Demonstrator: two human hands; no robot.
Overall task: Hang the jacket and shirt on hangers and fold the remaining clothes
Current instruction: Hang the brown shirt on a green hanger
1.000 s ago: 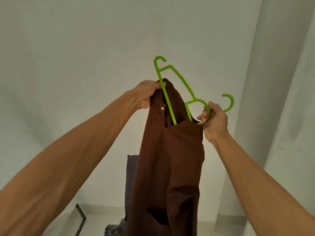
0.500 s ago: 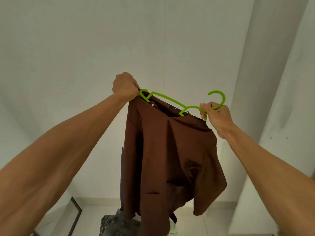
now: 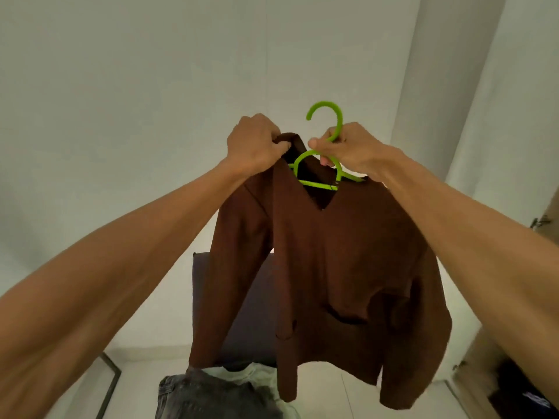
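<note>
Against pale wall [image 3: 151, 86], our left hand [image 3: 254, 143] clamps brown fabric jacket [image 3: 348, 252], our right hand [image 3: 352, 146] clamps lime-green plastic hanger [image 3: 316, 184].

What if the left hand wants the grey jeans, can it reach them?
Probably not yet: the left hand grips the collar of the brown jacket up high, and the grey jeans lie below it.

The jacket [image 3: 348, 267] sits on hanger [image 3: 328, 114], jeans [image 3: 205, 397] seemingly beneath.
</note>
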